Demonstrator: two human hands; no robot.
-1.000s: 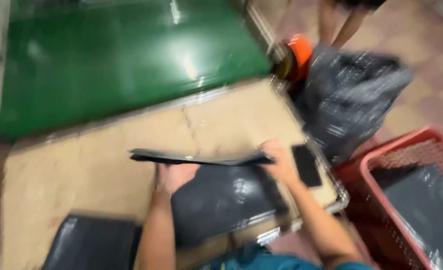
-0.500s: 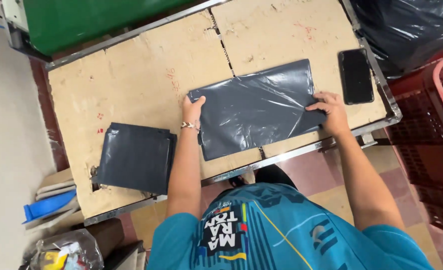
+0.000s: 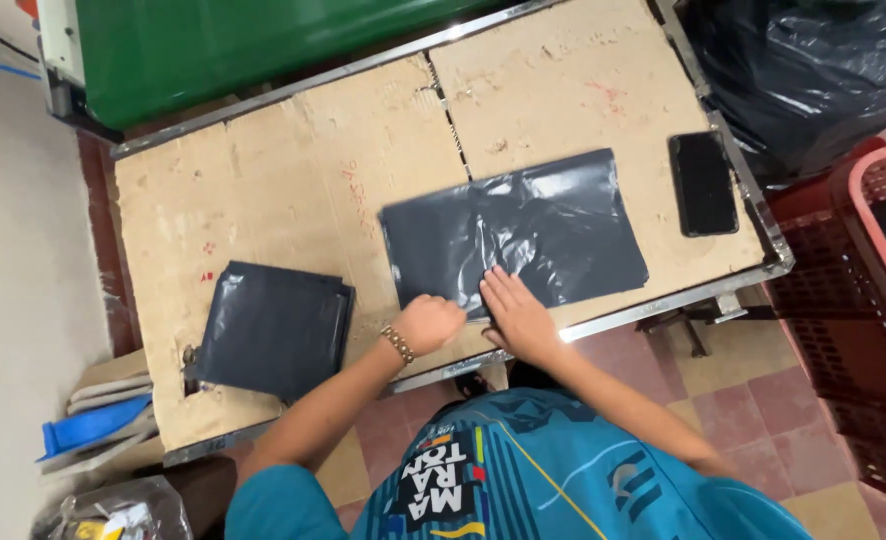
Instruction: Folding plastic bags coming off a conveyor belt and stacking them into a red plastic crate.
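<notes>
I've got one grey bag [image 3: 523,235] flat on the bench [image 3: 263,200], left hand [image 3: 428,322] curled at its edge, right hand [image 3: 513,315] open pressing it; stack [image 3: 273,328] beside, done.

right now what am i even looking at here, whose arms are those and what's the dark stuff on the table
This is one view from a camera worn on a person's head, looking down, so the arms are that person's own. The left hand and right hand press on the near edge of a flat dark grey plastic bag. It lies on a cardboard-covered table. To the left sits a stack of similar bags; to the right, a black phone. Neither hand grips anything.
</notes>
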